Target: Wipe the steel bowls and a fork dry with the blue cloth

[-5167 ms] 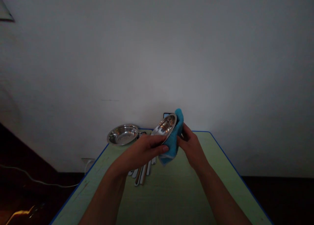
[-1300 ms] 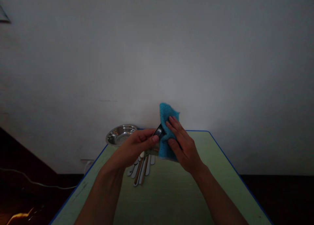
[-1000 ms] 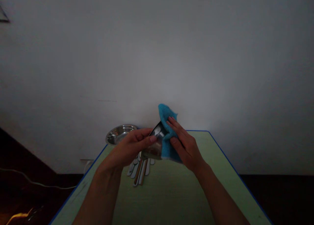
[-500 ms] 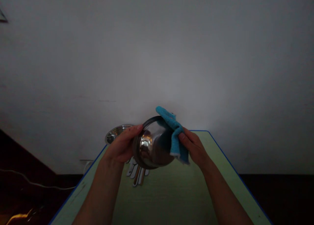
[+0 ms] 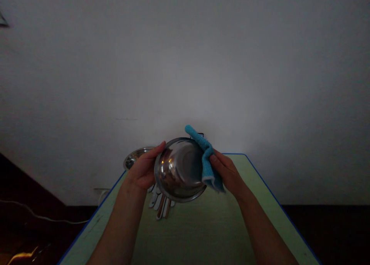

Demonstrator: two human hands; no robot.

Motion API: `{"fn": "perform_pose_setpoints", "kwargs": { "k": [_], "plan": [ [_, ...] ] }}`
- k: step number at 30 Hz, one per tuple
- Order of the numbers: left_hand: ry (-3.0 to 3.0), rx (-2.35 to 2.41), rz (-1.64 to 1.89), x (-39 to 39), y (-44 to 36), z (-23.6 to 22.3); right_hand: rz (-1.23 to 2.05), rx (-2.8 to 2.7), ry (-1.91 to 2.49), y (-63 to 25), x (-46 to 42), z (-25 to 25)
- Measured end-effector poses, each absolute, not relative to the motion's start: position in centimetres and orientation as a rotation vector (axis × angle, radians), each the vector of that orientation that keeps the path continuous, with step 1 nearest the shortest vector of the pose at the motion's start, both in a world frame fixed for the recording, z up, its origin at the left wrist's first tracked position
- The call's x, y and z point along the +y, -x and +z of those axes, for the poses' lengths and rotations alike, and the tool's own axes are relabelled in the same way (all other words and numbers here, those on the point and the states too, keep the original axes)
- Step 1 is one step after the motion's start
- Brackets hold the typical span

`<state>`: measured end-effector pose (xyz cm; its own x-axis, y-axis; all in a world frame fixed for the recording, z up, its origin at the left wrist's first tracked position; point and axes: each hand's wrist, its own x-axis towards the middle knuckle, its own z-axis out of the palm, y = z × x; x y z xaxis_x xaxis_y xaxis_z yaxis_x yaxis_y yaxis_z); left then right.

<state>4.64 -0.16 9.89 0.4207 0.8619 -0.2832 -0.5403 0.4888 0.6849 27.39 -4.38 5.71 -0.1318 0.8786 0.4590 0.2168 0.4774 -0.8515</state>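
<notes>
A shiny steel bowl (image 5: 182,168) is held tilted above the table, its rounded outer side toward me. My left hand (image 5: 146,168) grips its left rim, thumb along the upper edge and the fingers partly hidden behind. On the right, my right hand (image 5: 227,168) is closed on a blue cloth (image 5: 206,153), which lies against the bowl's right side and hangs down in folds. Below the bowl, several pieces of cutlery (image 5: 162,205) with white and brown handles lie on the table, partly covered by it.
A second steel bowl (image 5: 134,157) stands at the table's back left, partly behind my left hand. The pale green table (image 5: 190,234) has a blue edge and meets a plain wall (image 5: 185,64). A white cable (image 5: 43,216) runs along the floor at left.
The bowl has turned in my left hand, so more of its underside and full rim now show. The cloth and my right hand have shifted only slightly.
</notes>
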Motion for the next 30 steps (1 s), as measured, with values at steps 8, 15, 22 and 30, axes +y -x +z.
{"fn": "perform_pose_setpoints", "kwargs": {
  "k": [8,15,22,30],
  "plan": [
    [-0.499,0.7,0.933,0.32,-4.99,10.05,0.826,-1.621,0.914,-27.06,-4.07,6.0],
    [-0.471,0.69,0.974,0.7,-5.08,9.95,0.811,-1.651,0.95,-27.39,-3.99,5.82],
    [-0.386,0.692,1.044,0.7,-5.27,10.18,0.707,-1.726,0.983,-27.5,-4.09,5.8],
    [-0.253,0.668,1.135,0.72,-5.44,10.59,0.684,-1.786,1.015,-27.7,-4.05,5.99]
  ]
}}
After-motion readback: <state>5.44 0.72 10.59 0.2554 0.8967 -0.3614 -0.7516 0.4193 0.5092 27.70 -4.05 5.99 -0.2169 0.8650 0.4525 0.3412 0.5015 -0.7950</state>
